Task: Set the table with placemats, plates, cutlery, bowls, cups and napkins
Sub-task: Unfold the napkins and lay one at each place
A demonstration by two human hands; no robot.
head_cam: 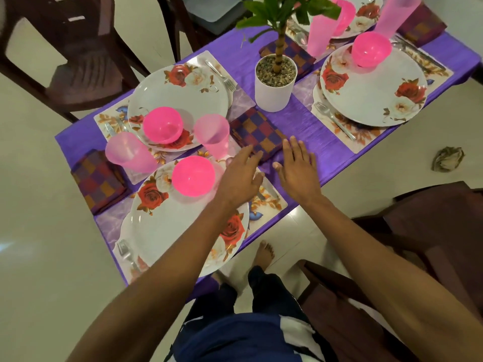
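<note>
both hands are out over the near edge of the purple surface (295,121), and what matters here is the checked napkin (257,133) just ahead of them. it lies folded flat between the pink cup (213,134) and the white plant pot (274,84), one corner pointing back toward the person, its long axis running diagonally away toward the pot.

the left hand (241,173) is the nearer one: its fingertips reach the napkin's near left edge and look to be touching it, fingers spread and fairly straight, gripping nothing. the right hand (296,168) lies flat and relaxed just beside the napkin's near right corner, fingers straight, on the cloth rather than on the napkin as far as i can tell.

so the napkin sits forward and slightly left of the gap between the hands. if it needs squaring beside the near plate (167,231), i'd judge a small nudge from the left hand would do it, minding the cup standing close by.
</note>
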